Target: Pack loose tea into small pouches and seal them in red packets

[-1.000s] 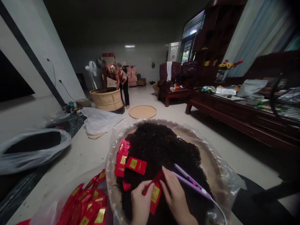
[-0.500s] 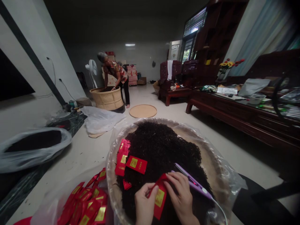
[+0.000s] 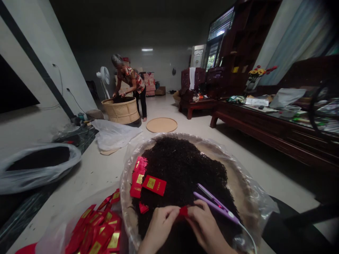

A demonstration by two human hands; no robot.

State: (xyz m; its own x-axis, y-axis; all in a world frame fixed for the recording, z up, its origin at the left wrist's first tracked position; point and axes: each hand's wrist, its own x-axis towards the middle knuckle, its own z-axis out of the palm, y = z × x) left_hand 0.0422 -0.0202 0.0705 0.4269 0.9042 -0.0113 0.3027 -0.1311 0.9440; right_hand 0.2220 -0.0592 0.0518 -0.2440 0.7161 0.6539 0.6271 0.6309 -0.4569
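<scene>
Both my hands pinch a small red packet point(image 3: 183, 212) over the front of a round basket point(image 3: 247, 187) lined with clear plastic. My left hand point(image 3: 161, 225) closes on its left side, and my right hand point(image 3: 202, 222) grips the right side; most of the packet is hidden by my fingers. Dark, shredded dried leaves that look like tea point(image 3: 182, 165) fill the basket. Just right of my right hand, a purple hair straightener point(image 3: 218, 206) lies on the leaves, its plates apart and a red light showing. Red packets with gold labels point(image 3: 154, 185) rest at the basket's left side.
A plastic bag of red packets point(image 3: 102, 229) stands at lower left, and a bag of dark leaves point(image 3: 39, 158) at far left. Behind, a person point(image 3: 131, 83) bends over a tall woven basket point(image 3: 120, 112). A flat round tray point(image 3: 161, 125) lies on the floor; a wooden table point(image 3: 265, 130) stands right.
The packet in my hands has tipped from hanging upright, label showing, to nearly edge-on. My hands have turned inward and closer together. The person behind has straightened slightly, hands shifting at the basket.
</scene>
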